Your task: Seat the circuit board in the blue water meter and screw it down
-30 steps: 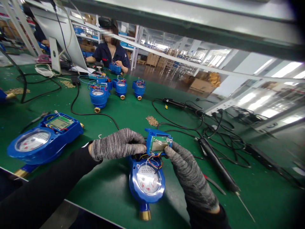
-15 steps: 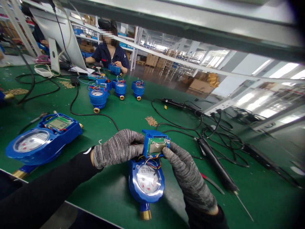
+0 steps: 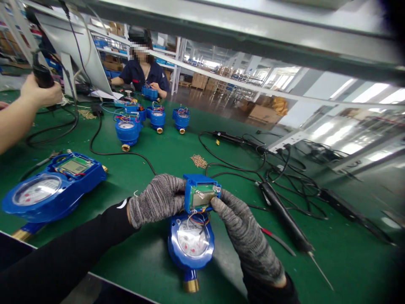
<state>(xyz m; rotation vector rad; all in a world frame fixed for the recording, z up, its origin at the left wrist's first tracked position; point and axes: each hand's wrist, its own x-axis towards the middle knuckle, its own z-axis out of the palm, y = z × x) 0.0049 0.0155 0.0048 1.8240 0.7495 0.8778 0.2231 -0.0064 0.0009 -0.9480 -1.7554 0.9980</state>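
In front of me on the green table lies a blue water meter [image 3: 191,242] with a clear round dial and a brass threaded end. Its blue display housing [image 3: 189,194] is tilted up, with a small circuit board and screen [image 3: 203,198] inside. My gloved left hand [image 3: 160,198] grips the housing's left side. From the right, my gloved right hand [image 3: 236,219] holds it, thumb on the board's lower right corner. Thin coloured wires [image 3: 202,218] run between housing and dial. Fingers behind the housing are hidden.
Another water meter [image 3: 53,185] lies at left. Several more meters [image 3: 127,131] stand farther back. A screw pile [image 3: 198,161], an electric screwdriver [image 3: 284,215] and tangled cables are to the right. At far left a co-worker's hand [image 3: 41,93] holds a black tool; another person [image 3: 142,71] sits opposite.
A co-worker's arm with a black tool has come in at far left. My hands keep hold of the housing, with little movement; the whole view has shifted slightly.
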